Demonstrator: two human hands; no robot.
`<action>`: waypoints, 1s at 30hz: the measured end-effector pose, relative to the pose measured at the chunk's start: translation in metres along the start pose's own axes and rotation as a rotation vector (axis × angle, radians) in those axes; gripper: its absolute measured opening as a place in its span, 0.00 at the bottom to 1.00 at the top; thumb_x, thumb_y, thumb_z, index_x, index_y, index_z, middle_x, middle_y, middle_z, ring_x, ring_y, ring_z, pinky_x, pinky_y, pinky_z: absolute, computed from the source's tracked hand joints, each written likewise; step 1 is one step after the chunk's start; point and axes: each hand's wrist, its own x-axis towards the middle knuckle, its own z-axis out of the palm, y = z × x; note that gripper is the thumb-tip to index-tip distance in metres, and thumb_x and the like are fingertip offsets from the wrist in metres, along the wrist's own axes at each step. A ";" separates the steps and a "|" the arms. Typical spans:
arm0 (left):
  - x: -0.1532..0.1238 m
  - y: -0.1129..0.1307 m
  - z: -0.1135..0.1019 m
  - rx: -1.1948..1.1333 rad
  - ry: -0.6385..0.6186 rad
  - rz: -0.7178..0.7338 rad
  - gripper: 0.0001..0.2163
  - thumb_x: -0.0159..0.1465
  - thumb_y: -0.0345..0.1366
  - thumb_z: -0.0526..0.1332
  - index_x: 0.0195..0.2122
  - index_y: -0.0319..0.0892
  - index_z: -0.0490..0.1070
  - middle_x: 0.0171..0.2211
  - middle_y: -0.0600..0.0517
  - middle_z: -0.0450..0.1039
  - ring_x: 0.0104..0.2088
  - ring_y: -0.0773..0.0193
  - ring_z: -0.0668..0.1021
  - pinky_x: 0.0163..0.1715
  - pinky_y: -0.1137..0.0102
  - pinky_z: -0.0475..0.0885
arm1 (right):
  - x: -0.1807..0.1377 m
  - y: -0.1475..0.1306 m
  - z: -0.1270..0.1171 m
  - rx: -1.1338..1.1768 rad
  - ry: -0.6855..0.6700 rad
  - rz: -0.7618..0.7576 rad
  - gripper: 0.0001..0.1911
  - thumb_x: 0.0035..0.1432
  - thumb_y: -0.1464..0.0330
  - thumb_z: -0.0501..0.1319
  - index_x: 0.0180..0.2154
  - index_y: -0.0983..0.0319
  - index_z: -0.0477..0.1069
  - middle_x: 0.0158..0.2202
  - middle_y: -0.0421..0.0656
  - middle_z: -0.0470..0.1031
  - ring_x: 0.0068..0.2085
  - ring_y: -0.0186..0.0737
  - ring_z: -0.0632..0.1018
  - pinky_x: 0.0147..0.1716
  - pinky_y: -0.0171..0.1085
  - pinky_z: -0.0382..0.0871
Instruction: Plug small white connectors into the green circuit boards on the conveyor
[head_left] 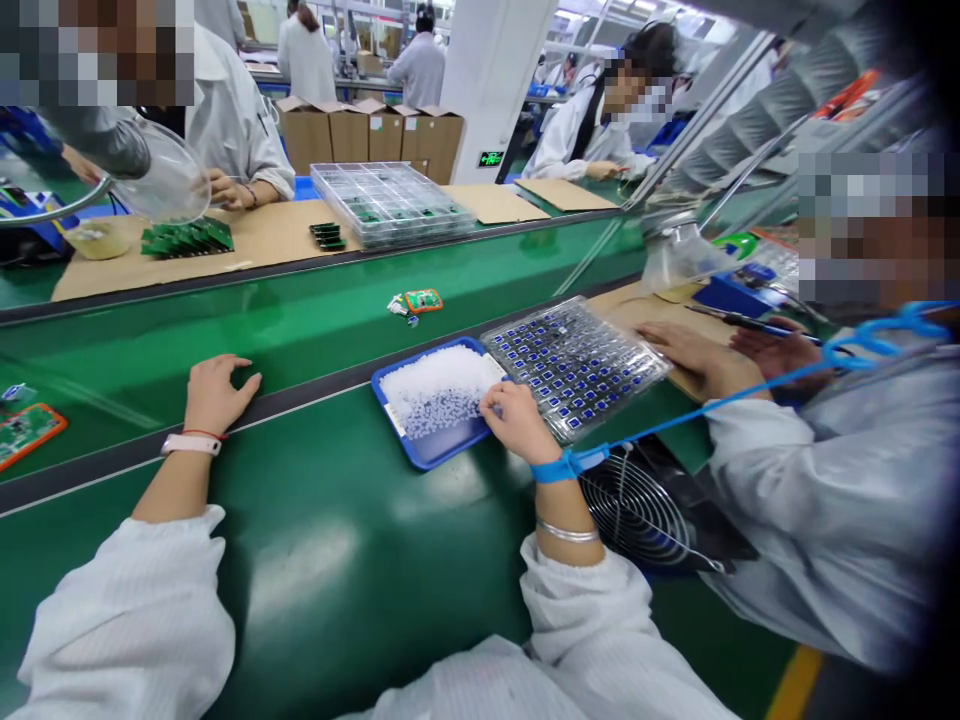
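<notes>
My left hand [216, 393] rests on the dark edge strip of the green conveyor [315, 310], fingers curled down and apart, holding nothing. My right hand [517, 418], with a blue wrist strap [559, 466], sits at the right rim of a blue tray [435, 452] full of small white parts [439, 390]. Its fingers are bent into the white parts; whether they hold any is hidden. Just right of it lies a clear blister tray [577, 362] holding several blue components.
A small orange-edged circuit board [424, 300] lies on the belt; another [28, 432] is at far left. A fan [637, 510] sits under my right wrist. A co-worker's hands [705, 355] rest at right. Across the belt, people work beside stacked clear trays [390, 203] and green boards [187, 237].
</notes>
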 end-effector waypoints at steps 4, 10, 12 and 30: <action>0.000 -0.002 0.002 0.011 0.000 0.005 0.17 0.59 0.48 0.53 0.39 0.41 0.71 0.45 0.42 0.73 0.50 0.52 0.71 0.53 0.58 0.61 | -0.001 -0.002 0.000 -0.006 -0.021 -0.002 0.06 0.54 0.72 0.56 0.29 0.62 0.72 0.39 0.45 0.71 0.41 0.43 0.67 0.41 0.40 0.58; 0.001 -0.002 0.001 0.006 -0.021 0.000 0.16 0.59 0.47 0.53 0.39 0.42 0.71 0.45 0.43 0.73 0.50 0.51 0.71 0.53 0.57 0.62 | -0.001 -0.004 0.002 -0.012 -0.016 0.015 0.05 0.53 0.71 0.58 0.27 0.61 0.71 0.38 0.45 0.71 0.42 0.44 0.66 0.40 0.41 0.57; 0.001 -0.001 0.000 0.008 -0.024 0.002 0.16 0.59 0.47 0.53 0.39 0.42 0.71 0.44 0.44 0.74 0.50 0.52 0.72 0.53 0.57 0.62 | -0.001 -0.004 0.002 -0.018 -0.026 0.028 0.06 0.54 0.71 0.57 0.27 0.61 0.71 0.39 0.45 0.71 0.42 0.45 0.66 0.39 0.41 0.57; -0.001 0.008 -0.004 -0.016 0.032 0.022 0.15 0.60 0.46 0.53 0.38 0.42 0.72 0.44 0.44 0.74 0.49 0.53 0.73 0.53 0.59 0.63 | 0.000 0.000 0.005 -0.081 0.027 0.016 0.08 0.55 0.70 0.57 0.26 0.62 0.72 0.35 0.46 0.70 0.39 0.44 0.67 0.40 0.41 0.57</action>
